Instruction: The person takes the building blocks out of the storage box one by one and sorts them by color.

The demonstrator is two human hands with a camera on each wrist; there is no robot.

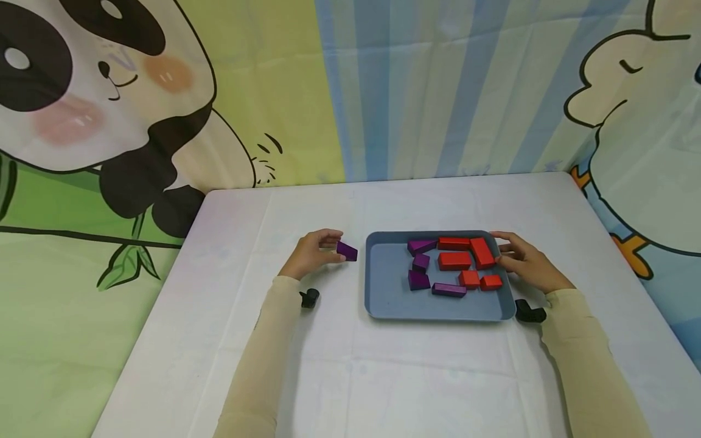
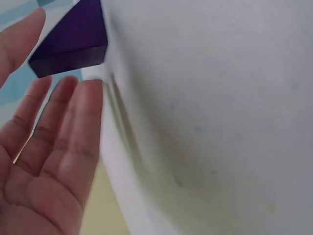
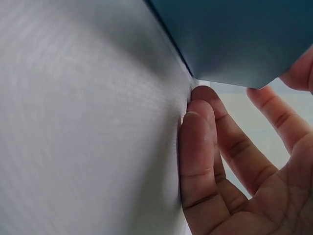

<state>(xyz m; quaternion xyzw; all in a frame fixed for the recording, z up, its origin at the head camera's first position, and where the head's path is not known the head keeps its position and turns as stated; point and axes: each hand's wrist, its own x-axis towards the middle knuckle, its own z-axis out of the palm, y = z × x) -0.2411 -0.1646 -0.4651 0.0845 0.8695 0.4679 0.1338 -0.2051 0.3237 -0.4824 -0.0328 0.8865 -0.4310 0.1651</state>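
Left of the tray, my left hand (image 1: 316,252) pinches a purple wedge-shaped block (image 1: 347,251) above the white table. In the left wrist view the thumb lies against this block (image 2: 73,44), while the other visible fingers (image 2: 88,117) extend below it. The blue-grey tray (image 1: 386,292) holds several red blocks (image 1: 454,261) and several purple blocks (image 1: 418,280), mostly toward its right side. My right hand (image 1: 528,261) holds the tray's far right corner, thumb at the rim. In the right wrist view its lower fingers (image 3: 198,156) lie along the table beside the tray wall (image 3: 234,39).
A white cloth covers the table (image 1: 350,377). A black device (image 1: 309,298) sits at the left wrist and another black device (image 1: 530,311) at the right wrist. Behind the table hangs a printed curtain (image 1: 416,91) with cartoon animals.
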